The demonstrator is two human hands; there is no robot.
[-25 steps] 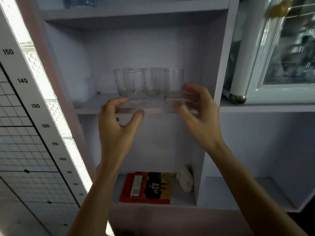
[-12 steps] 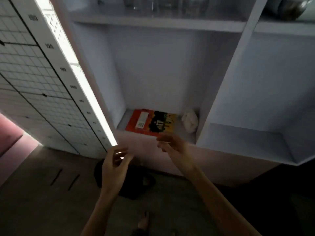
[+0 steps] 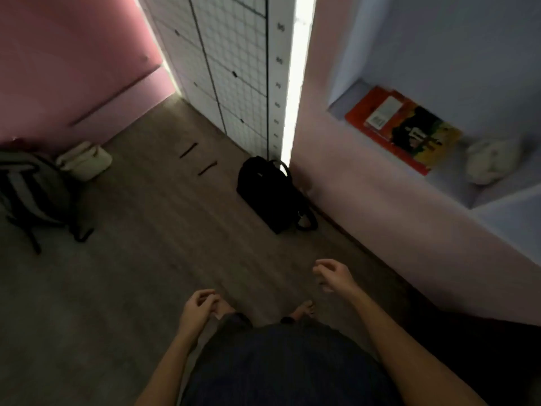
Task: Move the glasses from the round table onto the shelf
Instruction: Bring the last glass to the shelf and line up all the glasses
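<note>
No glasses and no round table are in view now. My left hand (image 3: 199, 309) hangs low over the floor, fingers loosely curled, holding nothing. My right hand (image 3: 333, 275) is a little higher and to the right, fingers loosely apart, also holding nothing. The shelf unit (image 3: 380, 200) rises at the right; only its lowest compartment shows, with an orange book (image 3: 401, 128) lying flat and a white crumpled thing (image 3: 489, 164) beside it.
A black bag (image 3: 272, 194) stands on the floor against the shelf's base. A grey backpack (image 3: 32, 194) and a white bag (image 3: 85, 159) lie at the left by the pink wall. A gridded height chart (image 3: 234, 68) and a bright light strip (image 3: 295, 77) stand behind. My feet show below.
My hands came away from the glasses on the shelf and dropped down, with nothing in them. The view swung down and left from the shelf to the floor.
</note>
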